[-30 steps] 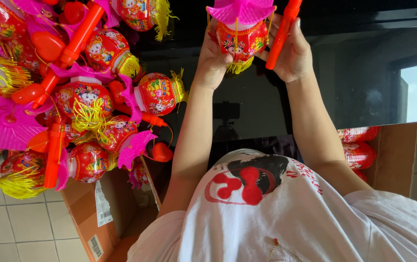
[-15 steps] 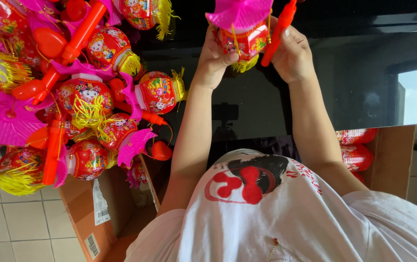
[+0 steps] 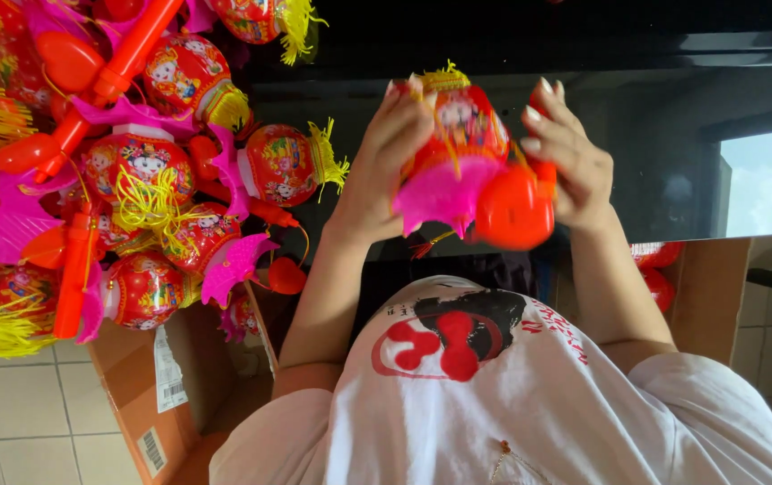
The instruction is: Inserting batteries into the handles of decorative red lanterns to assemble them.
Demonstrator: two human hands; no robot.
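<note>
Both my hands hold one red toy lantern [image 3: 462, 126] in front of my chest. It has printed figures, a yellow fringe on top, a pink frill [image 3: 440, 193] below and a rounded red-orange piece [image 3: 513, 208] at its lower right. My left hand [image 3: 377, 166] grips its left side. Fingers of my right hand [image 3: 574, 166] are wrapped round its right side and the red-orange piece. My white printed shirt [image 3: 494, 386] fills the bottom of the view.
A heap of similar red lanterns [image 3: 144, 171] with pink fans, yellow tassels and orange-red sticks [image 3: 103, 85] lies at the left. Open cardboard boxes stand at lower left [image 3: 148, 395] and right [image 3: 709, 287]. Behind is a dark glossy surface [image 3: 637, 90].
The lantern has come down from the top of the view toward my chest and has been turned, so the frill now hangs below. Both hands stayed on it.
</note>
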